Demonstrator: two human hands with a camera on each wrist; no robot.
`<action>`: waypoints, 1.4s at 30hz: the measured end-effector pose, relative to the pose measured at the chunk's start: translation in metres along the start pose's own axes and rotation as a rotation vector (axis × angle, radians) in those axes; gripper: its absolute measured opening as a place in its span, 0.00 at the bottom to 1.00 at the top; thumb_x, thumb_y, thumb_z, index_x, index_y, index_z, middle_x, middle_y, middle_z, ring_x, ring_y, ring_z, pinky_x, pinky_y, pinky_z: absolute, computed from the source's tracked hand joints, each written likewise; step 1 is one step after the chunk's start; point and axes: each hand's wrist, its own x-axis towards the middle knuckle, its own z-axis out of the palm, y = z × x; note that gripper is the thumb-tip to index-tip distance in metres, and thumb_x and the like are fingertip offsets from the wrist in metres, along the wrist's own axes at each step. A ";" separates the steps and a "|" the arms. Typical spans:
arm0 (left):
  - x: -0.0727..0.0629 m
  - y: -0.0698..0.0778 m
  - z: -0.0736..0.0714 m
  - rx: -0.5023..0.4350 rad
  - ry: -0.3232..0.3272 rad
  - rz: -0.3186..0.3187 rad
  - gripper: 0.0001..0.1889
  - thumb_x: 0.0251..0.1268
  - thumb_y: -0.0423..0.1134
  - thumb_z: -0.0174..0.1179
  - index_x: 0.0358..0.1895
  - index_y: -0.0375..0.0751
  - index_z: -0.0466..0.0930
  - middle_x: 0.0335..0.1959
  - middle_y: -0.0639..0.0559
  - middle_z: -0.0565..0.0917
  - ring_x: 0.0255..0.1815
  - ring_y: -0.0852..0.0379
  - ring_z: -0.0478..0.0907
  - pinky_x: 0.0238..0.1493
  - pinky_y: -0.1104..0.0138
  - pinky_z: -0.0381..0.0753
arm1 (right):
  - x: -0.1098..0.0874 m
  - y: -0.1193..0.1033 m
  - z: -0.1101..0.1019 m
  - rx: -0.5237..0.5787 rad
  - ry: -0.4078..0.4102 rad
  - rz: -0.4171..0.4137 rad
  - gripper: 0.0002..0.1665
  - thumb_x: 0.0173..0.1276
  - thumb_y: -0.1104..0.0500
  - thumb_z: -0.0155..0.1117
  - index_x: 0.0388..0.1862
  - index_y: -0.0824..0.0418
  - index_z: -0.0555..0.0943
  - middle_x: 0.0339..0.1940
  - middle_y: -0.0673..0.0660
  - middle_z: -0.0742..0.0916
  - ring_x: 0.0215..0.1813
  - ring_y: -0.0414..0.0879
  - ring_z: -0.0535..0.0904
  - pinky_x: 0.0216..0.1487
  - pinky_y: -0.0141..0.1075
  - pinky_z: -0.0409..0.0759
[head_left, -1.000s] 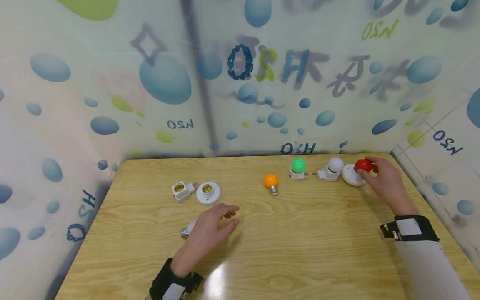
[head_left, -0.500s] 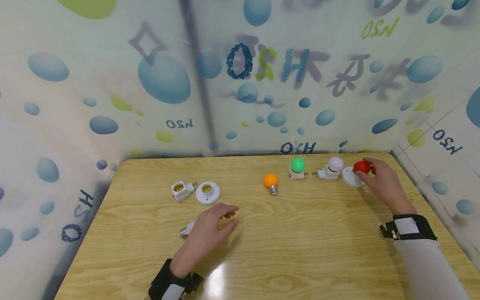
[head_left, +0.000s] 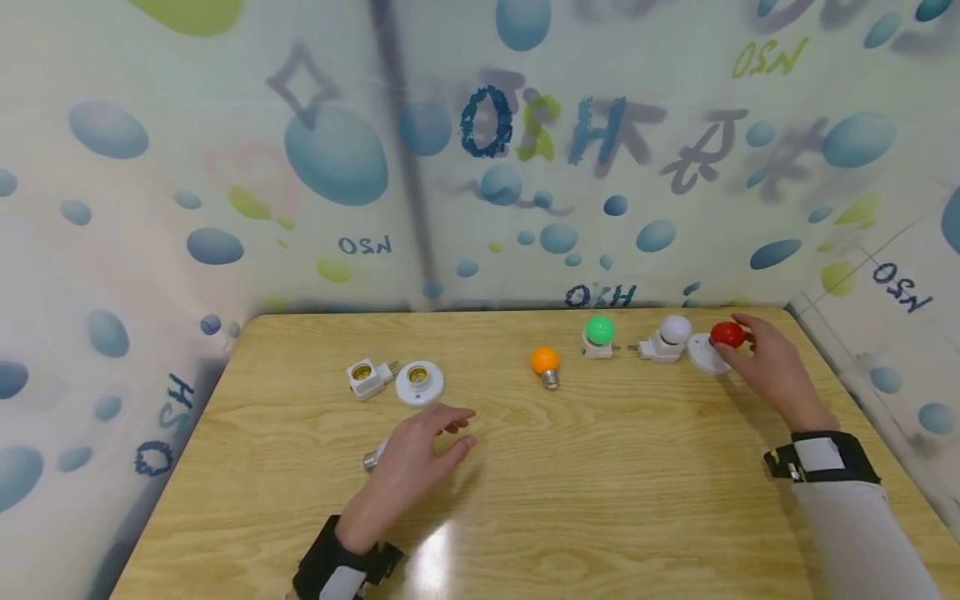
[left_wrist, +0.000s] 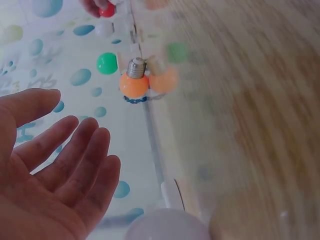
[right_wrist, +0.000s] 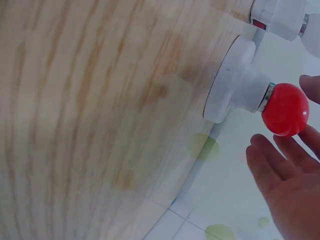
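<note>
At the far right, my right hand pinches a red light bulb between thumb and fingers. That bulb stands in a round white lamp socket; a strip of its metal thread shows above the socket in the right wrist view. My left hand hovers over the near left part of the table, fingers loosely bent and holding nothing. Partly hidden behind it lies a white bulb, with its metal screw base showing. An orange bulb lies loose near the middle, away from both hands.
A white bulb sits in a plug-in socket left of the red one. Further left, a green bulb stands in another socket. Bulbless are a plug-in socket and a round socket. A patterned curtain backs the table.
</note>
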 end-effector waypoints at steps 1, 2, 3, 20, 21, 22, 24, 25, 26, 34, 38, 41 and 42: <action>0.000 0.000 -0.002 -0.003 0.001 -0.005 0.17 0.65 0.37 0.72 0.56 0.45 0.87 0.44 0.54 0.88 0.45 0.56 0.84 0.48 0.56 0.83 | -0.001 -0.001 0.000 0.007 0.006 -0.005 0.40 0.79 0.55 0.62 0.77 0.76 0.59 0.70 0.82 0.68 0.64 0.79 0.67 0.61 0.71 0.70; 0.000 -0.001 -0.004 -0.009 0.005 -0.011 0.17 0.65 0.37 0.72 0.56 0.45 0.87 0.45 0.54 0.88 0.46 0.56 0.84 0.48 0.56 0.83 | -0.002 -0.001 -0.001 0.013 0.015 -0.016 0.40 0.78 0.55 0.62 0.77 0.76 0.59 0.70 0.82 0.68 0.65 0.79 0.67 0.61 0.71 0.70; 0.000 -0.002 -0.007 -0.015 0.012 -0.013 0.17 0.64 0.36 0.72 0.56 0.44 0.87 0.45 0.53 0.88 0.46 0.55 0.84 0.48 0.55 0.83 | -0.004 -0.002 -0.001 0.019 0.028 -0.030 0.40 0.78 0.55 0.62 0.76 0.77 0.60 0.70 0.82 0.68 0.66 0.79 0.66 0.61 0.71 0.69; -0.016 -0.049 -0.062 0.083 -0.027 -0.084 0.25 0.67 0.41 0.71 0.65 0.36 0.80 0.54 0.43 0.84 0.56 0.43 0.81 0.54 0.46 0.80 | -0.042 -0.038 -0.012 0.004 0.163 -0.171 0.32 0.77 0.58 0.62 0.71 0.76 0.68 0.72 0.78 0.70 0.69 0.76 0.65 0.59 0.73 0.68; -0.018 -0.051 -0.063 0.089 -0.035 -0.097 0.25 0.67 0.41 0.71 0.65 0.36 0.79 0.55 0.42 0.84 0.56 0.42 0.81 0.55 0.45 0.80 | -0.044 -0.041 -0.012 0.007 0.163 -0.172 0.32 0.78 0.57 0.62 0.71 0.76 0.68 0.72 0.78 0.69 0.69 0.76 0.64 0.60 0.74 0.67; -0.020 -0.054 -0.065 0.091 -0.039 -0.109 0.25 0.68 0.41 0.70 0.65 0.35 0.79 0.56 0.42 0.83 0.57 0.42 0.81 0.55 0.45 0.80 | -0.046 -0.043 -0.012 0.009 0.162 -0.172 0.32 0.78 0.57 0.62 0.71 0.75 0.68 0.73 0.77 0.69 0.70 0.76 0.64 0.62 0.74 0.66; -0.022 -0.058 -0.067 0.092 -0.031 -0.121 0.25 0.68 0.40 0.70 0.65 0.34 0.79 0.55 0.41 0.83 0.57 0.41 0.81 0.55 0.44 0.80 | -0.050 -0.047 -0.012 0.014 0.158 -0.178 0.32 0.78 0.57 0.62 0.72 0.74 0.68 0.73 0.77 0.69 0.71 0.76 0.63 0.64 0.74 0.63; -0.023 -0.060 -0.069 0.088 -0.021 -0.129 0.25 0.68 0.39 0.70 0.65 0.34 0.79 0.55 0.41 0.83 0.57 0.40 0.80 0.55 0.44 0.80 | -0.052 -0.049 -0.011 0.016 0.159 -0.187 0.31 0.78 0.57 0.62 0.72 0.74 0.69 0.73 0.76 0.69 0.71 0.76 0.63 0.64 0.74 0.63; -0.024 -0.061 -0.070 0.088 -0.006 -0.131 0.25 0.68 0.39 0.70 0.65 0.34 0.79 0.55 0.41 0.83 0.57 0.40 0.80 0.55 0.44 0.80 | -0.053 -0.051 -0.011 0.016 0.160 -0.196 0.31 0.78 0.57 0.62 0.71 0.73 0.69 0.73 0.76 0.70 0.71 0.76 0.63 0.64 0.74 0.63; -0.012 -0.065 -0.072 0.124 0.099 -0.056 0.23 0.66 0.36 0.71 0.62 0.34 0.81 0.54 0.40 0.83 0.56 0.39 0.81 0.55 0.44 0.80 | -0.071 -0.063 -0.009 0.028 0.169 -0.255 0.28 0.75 0.59 0.66 0.68 0.71 0.73 0.71 0.75 0.72 0.69 0.75 0.66 0.61 0.74 0.66; 0.006 -0.061 -0.072 0.180 0.049 0.002 0.26 0.65 0.39 0.73 0.64 0.34 0.80 0.56 0.39 0.82 0.60 0.38 0.79 0.57 0.44 0.79 | -0.078 -0.068 -0.004 0.015 0.163 -0.277 0.28 0.73 0.61 0.68 0.68 0.70 0.74 0.70 0.74 0.73 0.68 0.74 0.67 0.59 0.74 0.68; 0.021 -0.061 -0.071 0.224 0.000 0.066 0.29 0.63 0.41 0.75 0.65 0.34 0.79 0.57 0.40 0.82 0.60 0.40 0.79 0.58 0.46 0.80 | -0.082 -0.073 0.000 -0.008 0.178 -0.320 0.29 0.69 0.63 0.71 0.67 0.68 0.76 0.70 0.71 0.75 0.67 0.72 0.70 0.56 0.72 0.72; 0.025 -0.062 -0.070 0.241 -0.013 0.089 0.30 0.62 0.42 0.75 0.65 0.34 0.78 0.57 0.41 0.82 0.58 0.41 0.80 0.57 0.48 0.80 | -0.083 -0.075 0.002 -0.016 0.182 -0.335 0.29 0.68 0.64 0.72 0.66 0.67 0.76 0.69 0.71 0.75 0.67 0.71 0.71 0.54 0.71 0.73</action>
